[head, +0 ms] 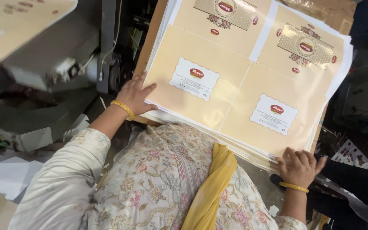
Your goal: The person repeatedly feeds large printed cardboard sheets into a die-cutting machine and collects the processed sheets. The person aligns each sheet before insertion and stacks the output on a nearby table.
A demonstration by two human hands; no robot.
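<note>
A thick stack of printed sheets [239,81], pale peach with white label shapes and ornate gold panels, lies slanted in front of the person, its near edge against the floral tunic [167,179]. What carries the stack cannot be made out; only a brown board [150,40] shows along its left side.

The left hand [135,94] reaches forward from a bent arm, palm down, fingers spread flat along the stack's left edge, thumb lying on the top sheet. Its grip is apart, pressing rather than clamped. A yellow bangle [123,108] circles the wrist.

The right hand [299,167] sits at the stack's near right corner, knuckles up, fingers curled over the fanned sheet edges. The fingertips are hidden under the paper, so the grip looks closed on the sheets' edge. It wears a matching bangle [294,186].

A yellow scarf [211,187] hangs down the tunic. Left, a grey machine [60,64] is blurred; the top of the stack is cut off by the frame.
</note>
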